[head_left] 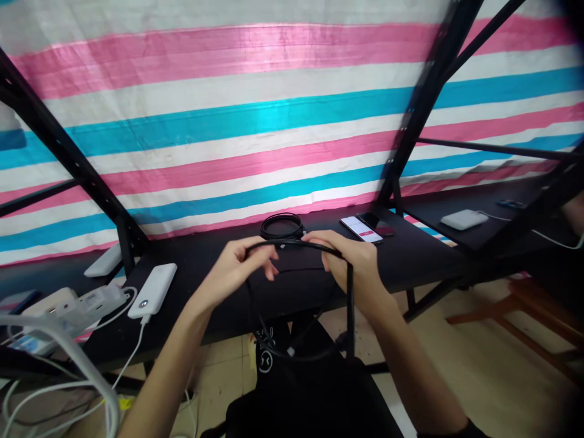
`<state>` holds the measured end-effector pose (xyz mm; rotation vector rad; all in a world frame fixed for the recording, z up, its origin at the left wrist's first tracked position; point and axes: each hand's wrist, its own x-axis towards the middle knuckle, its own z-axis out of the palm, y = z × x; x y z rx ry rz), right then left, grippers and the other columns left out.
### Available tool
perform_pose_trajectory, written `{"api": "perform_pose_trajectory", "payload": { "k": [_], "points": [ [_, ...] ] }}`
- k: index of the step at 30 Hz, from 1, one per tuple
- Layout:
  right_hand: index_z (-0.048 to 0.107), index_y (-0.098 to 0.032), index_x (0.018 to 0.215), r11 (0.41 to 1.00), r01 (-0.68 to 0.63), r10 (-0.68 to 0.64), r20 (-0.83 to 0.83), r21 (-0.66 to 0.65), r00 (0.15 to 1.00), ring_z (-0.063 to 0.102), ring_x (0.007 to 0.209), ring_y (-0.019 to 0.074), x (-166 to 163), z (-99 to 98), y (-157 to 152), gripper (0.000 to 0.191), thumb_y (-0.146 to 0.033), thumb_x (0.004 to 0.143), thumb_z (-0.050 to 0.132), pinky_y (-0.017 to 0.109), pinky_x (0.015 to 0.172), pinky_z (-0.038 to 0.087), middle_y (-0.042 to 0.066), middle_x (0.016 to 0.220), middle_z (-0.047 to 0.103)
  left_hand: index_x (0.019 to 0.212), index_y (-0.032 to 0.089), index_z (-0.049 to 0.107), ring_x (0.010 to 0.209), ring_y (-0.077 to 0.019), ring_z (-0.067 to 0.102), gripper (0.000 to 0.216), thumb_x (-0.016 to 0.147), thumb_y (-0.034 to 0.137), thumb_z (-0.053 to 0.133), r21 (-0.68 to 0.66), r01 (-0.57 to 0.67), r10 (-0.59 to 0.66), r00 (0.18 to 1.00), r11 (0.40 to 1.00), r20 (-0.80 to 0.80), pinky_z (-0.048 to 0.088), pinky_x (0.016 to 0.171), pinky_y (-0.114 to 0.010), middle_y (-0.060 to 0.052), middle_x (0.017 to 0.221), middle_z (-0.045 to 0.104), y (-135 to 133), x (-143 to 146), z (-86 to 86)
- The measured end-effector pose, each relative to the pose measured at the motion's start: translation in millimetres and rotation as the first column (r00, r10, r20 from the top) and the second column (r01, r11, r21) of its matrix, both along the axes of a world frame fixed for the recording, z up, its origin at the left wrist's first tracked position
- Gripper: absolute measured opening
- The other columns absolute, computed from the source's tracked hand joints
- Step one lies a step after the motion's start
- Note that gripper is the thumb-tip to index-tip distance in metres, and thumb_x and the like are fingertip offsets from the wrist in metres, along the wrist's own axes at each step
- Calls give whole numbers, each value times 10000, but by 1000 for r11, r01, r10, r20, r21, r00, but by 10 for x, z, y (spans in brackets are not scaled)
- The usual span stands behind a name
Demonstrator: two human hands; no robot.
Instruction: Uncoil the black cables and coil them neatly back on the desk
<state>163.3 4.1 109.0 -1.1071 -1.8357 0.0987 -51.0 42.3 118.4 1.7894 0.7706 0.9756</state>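
A black cable (303, 358) hangs in a large loose loop between my two hands, its lower part above my lap. My left hand (244, 263) grips the loop's upper left, with the cable passing between thumb and fingers. The upper right is wrapped by my right hand (353, 258), whose fingers curl around several strands. A small light-coloured piece (291, 351), perhaps a plug end, shows at the bottom of the loop. Behind my hands a second coiled black cable (281, 226) lies on the black table (201, 258).
Two phones, one with a lit screen (362, 230), lie right of the coil. A white power bank (152, 291) with a white cord lies left, near a power strip (98, 303). Black metal frame posts (413, 121) slant up both sides. A wooden stool (515, 304) stands lower right.
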Motion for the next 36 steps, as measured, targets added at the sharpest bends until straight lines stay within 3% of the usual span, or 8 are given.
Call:
{"api": "perform_pose_trajectory", "payload": {
  "k": [2, 5, 7, 10, 15, 23, 31, 36],
  "points": [
    [664, -225, 1035, 1000, 12, -11, 65, -17, 998, 667, 885, 184, -80, 76, 36, 260, -207, 904, 440, 257, 734, 473, 37, 991, 715, 1127, 177, 584, 926, -233, 641, 390, 857, 451, 520, -39, 93, -93, 996, 995, 5, 453, 884, -383, -94, 913, 692, -107, 50, -23],
    [637, -235, 1091, 993, 116, -102, 324, -25, 941, 662, 803, 185, -263, 190, 90, 260, -188, 895, 473, 241, 576, 383, 44, 954, 724, 1342, 232, 401, 1144, -279, 526, 717, 725, 467, 681, 78, -35, 36, 999, 996, -18, 393, 979, -433, -136, 1276, 534, -304, 179, -38],
    [637, -223, 1102, 988, 152, -137, 468, 6, 873, 647, 699, 179, -355, 242, 135, 253, -205, 895, 493, 252, 504, 286, 51, 884, 728, 1386, 245, 343, 1134, -289, 520, 865, 643, 381, 766, 167, -184, 200, 976, 969, -87, 384, 979, -445, -130, 1249, 544, -401, 242, -30],
    [682, -220, 1015, 991, 113, -133, 512, 70, 849, 622, 629, 174, -350, 296, 218, 230, -290, 909, 490, 266, 496, 229, 46, 779, 724, 1379, 261, 391, 895, -231, 617, 760, 688, 237, 707, 223, -273, 314, 933, 936, -174, 458, 834, -370, -62, 986, 653, -410, 233, -11],
    [718, -213, 868, 997, 35, -15, 290, -63, 957, 604, 625, 149, 25, 407, 378, 185, -141, 769, 580, 244, 542, 326, 14, 704, 693, 910, 204, 718, 545, -131, 558, 247, 727, 121, 576, 274, -406, 450, 885, 872, -120, 400, 512, -216, -3, 646, 633, -138, -53, -39],
    [692, -170, 834, 975, 14, -4, 46, -222, 999, 425, 347, 71, 549, 386, 536, 198, -291, 858, 538, 228, 394, 301, -42, 444, 481, 833, 148, 715, 348, -46, 364, 203, 649, 228, 742, -33, -591, 583, 783, 806, 216, 275, 364, -179, 42, 476, 530, 80, -507, -157],
    [667, -141, 839, 839, -278, 224, -169, -468, 960, 409, 341, 55, 293, 271, 470, 276, -410, 808, 617, 209, 385, 297, -58, 468, 484, 907, 165, 697, 298, -25, 265, 269, 682, 302, 747, -221, -411, 455, 865, 884, 211, 176, 323, -167, 98, 377, 374, -73, -231, -175],
    [690, -147, 923, 834, -390, 283, -304, -391, 910, 498, 586, 88, 63, 337, 370, 266, -364, 778, 642, 213, 516, 357, 16, 728, 606, 827, 163, 658, 287, -11, 225, 203, 685, 274, 751, -292, -312, 408, 833, 904, 373, 202, 338, -158, 120, 349, 314, -141, -80, -113]
  ]
}}
